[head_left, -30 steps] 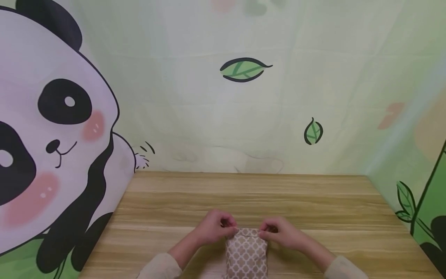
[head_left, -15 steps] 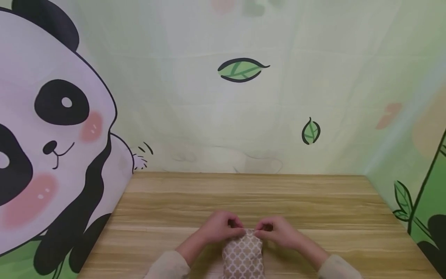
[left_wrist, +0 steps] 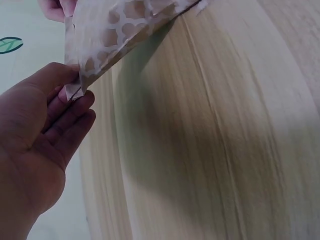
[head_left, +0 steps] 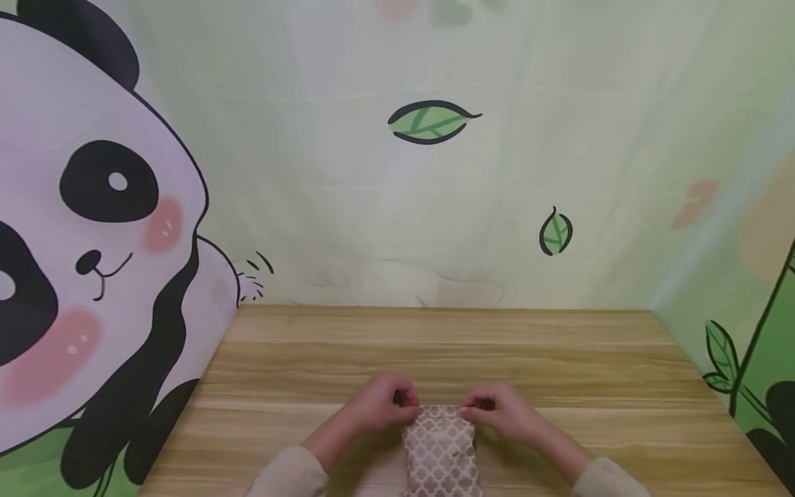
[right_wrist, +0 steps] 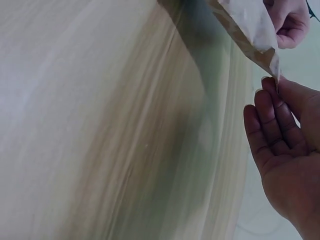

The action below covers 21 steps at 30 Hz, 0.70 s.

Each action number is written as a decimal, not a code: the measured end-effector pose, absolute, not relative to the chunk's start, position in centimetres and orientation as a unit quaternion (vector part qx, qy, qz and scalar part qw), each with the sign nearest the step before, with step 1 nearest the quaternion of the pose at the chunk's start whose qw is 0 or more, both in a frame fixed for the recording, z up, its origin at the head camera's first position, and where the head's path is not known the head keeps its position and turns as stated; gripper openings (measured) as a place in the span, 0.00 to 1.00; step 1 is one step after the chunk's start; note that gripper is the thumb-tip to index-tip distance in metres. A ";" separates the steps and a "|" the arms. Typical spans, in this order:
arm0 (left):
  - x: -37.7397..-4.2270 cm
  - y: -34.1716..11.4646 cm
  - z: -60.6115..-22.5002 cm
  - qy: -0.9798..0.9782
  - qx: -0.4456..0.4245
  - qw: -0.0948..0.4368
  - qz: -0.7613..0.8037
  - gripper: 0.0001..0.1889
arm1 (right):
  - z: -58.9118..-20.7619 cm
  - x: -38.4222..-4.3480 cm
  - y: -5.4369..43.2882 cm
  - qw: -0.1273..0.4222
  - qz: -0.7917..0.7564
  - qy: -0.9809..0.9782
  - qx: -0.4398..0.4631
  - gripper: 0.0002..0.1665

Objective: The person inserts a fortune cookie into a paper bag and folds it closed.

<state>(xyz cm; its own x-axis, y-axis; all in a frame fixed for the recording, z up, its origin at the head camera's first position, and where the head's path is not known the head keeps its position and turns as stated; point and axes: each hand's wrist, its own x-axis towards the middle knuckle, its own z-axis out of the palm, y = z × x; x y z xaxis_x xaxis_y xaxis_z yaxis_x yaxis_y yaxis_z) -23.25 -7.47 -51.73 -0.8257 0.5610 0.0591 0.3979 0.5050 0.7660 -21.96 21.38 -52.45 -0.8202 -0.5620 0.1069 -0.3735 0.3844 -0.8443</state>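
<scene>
A paper bag (head_left: 441, 452) in tan with a white lattice pattern is at the near middle of the table, its lower end cut off by the head view's bottom edge. My left hand (head_left: 380, 406) pinches its upper left corner between thumb and fingers. At the upper right corner, my right hand (head_left: 506, 414) pinches in the same way. A narrow folded band runs along the top edge between both hands. In the left wrist view, the bag (left_wrist: 117, 32) slants above the tabletop. The right wrist view shows the bag's corner (right_wrist: 270, 62) held at the fingertips.
The wood-grain table (head_left: 447, 352) reaches back to a pale green cloth backdrop (head_left: 348, 172) printed with leaves. A large printed panda (head_left: 105, 228) covers the left side, and printed green plants (head_left: 723, 359) appear at the right.
The hands drew toward each other along the bag's top half a second ago, bunching it. Now they are apart again, and the top edge is stretched straight between them.
</scene>
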 end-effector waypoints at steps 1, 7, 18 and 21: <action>-23.3 -7.6 -51.8 0.862 0.282 0.097 0.409 0.07 | -52.5 -22.0 21.5 0.100 -0.477 0.827 -0.281 0.04; -23.5 -7.8 -52.3 0.875 0.320 0.068 0.357 0.07 | -52.9 -22.2 21.4 0.077 -0.428 0.847 -0.305 0.03; -24.3 -7.0 -53.2 0.909 0.351 -0.025 0.221 0.04 | -54.1 -23.5 21.4 0.005 -0.357 0.873 -0.332 0.03; -24.4 -6.9 -53.5 0.917 0.344 -0.036 0.201 0.03 | -54.5 -23.7 22.0 0.004 -0.353 0.878 -0.324 0.03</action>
<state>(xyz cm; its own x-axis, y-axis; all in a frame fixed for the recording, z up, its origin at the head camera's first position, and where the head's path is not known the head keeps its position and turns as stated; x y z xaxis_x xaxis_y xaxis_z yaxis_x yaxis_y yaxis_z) -24.41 -6.85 -53.55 -0.7613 0.6153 0.2043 0.6444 0.6832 0.3435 -23.72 22.00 -54.50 -0.7900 -0.5718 0.2213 -0.5658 0.5407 -0.6225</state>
